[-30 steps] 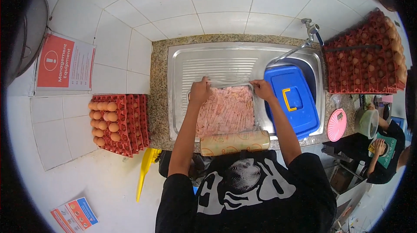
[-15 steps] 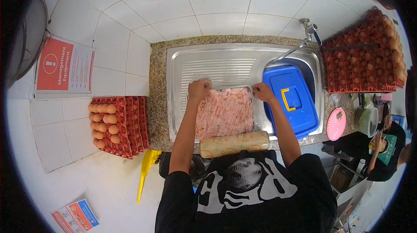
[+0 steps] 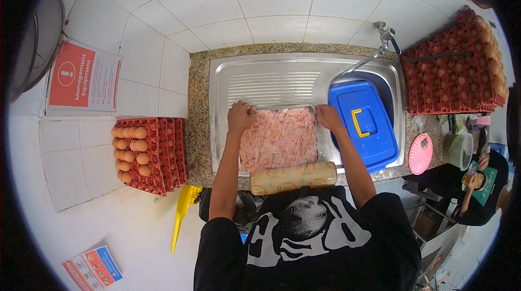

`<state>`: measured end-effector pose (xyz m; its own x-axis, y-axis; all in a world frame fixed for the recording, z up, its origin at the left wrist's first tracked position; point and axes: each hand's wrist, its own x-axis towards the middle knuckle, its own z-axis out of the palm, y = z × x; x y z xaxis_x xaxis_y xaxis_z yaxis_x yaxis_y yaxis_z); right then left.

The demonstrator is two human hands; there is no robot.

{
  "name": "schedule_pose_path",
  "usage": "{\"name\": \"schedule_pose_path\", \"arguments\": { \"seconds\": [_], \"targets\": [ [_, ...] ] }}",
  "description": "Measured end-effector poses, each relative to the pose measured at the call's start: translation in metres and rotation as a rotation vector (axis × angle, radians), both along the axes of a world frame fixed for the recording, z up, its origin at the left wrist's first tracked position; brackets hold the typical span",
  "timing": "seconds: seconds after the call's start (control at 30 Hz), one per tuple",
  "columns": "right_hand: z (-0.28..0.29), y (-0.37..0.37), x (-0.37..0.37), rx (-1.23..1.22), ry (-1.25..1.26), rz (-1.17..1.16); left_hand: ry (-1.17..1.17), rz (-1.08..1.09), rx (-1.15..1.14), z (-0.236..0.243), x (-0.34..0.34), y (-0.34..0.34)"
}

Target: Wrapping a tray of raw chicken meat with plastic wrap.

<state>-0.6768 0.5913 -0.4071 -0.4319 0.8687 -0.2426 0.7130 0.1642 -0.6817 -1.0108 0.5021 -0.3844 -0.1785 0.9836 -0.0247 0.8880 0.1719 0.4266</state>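
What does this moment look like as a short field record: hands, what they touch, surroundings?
left hand: on far left corner of tray of pink chopped meat
right hand: on tray's far right corner
roll of film: lying across tray's near edge
sink drainboard: under tray
blue lidded box: in basin, right
egg trays: left side

Ribbed shiny steel drainboard (image 3: 271,82), glossy blue plastic lid (image 3: 363,125), speckled granite counter (image 3: 199,122)

The tray of meat (image 3: 278,138) is pale pink. The box lid (image 3: 362,124) is blue with a yellow handle. The egg trays (image 3: 163,152) are red; the counter (image 3: 198,112) is speckled brown.
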Motion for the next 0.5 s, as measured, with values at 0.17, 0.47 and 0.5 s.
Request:
{"name": "schedule_pose_path", "arguments": {
  "seconds": [0.17,0.47,0.5],
  "targets": [
    [0.047,0.009,-0.019,-0.187,-0.327,-0.084,0.174,0.121,-0.108,0.012,0.016,0.005],
    [-0.004,0.019,-0.038,0.166,0.330,0.187,-0.356,-0.080,0.100,-0.015,0.004,0.020],
    [-0.005,0.017,-0.042,0.166,0.338,0.199,-0.402,-0.230,0.009,-0.018,0.000,0.017]
  ]
}}
